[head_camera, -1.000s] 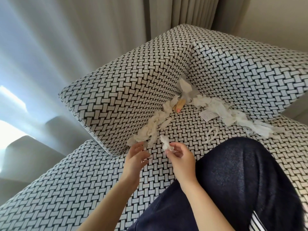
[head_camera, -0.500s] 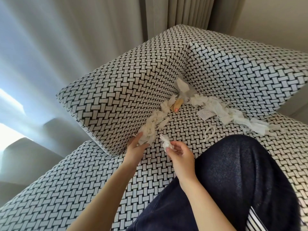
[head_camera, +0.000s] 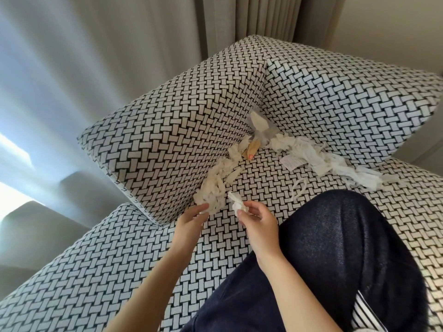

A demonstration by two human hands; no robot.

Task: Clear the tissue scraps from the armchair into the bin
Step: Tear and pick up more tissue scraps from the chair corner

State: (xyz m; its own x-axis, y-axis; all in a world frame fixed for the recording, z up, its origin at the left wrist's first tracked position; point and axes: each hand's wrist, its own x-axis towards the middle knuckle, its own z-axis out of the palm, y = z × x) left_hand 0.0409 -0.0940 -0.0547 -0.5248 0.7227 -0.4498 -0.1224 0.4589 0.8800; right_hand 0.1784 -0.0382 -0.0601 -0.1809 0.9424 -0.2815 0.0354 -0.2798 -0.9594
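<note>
Centre left of frame: the left hand (head_camera: 190, 219) is touching its fingertips to the near end of a strip of tissue scraps (head_camera: 213, 185) lying against the armchair (head_camera: 167, 140) side cushion; I cannot tell if it is pinching. Just right, the right hand (head_camera: 259, 224) is pinching a crumpled tissue wad (head_camera: 236, 204). Upper right, more torn tissue (head_camera: 318, 161) is trailing across the seat, above a dark-trousered knee (head_camera: 347, 248).

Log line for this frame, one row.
phase: gathering | left hand: pinches tissue scraps beside armrest | right hand: holds tissue wad | bin: not in view
</note>
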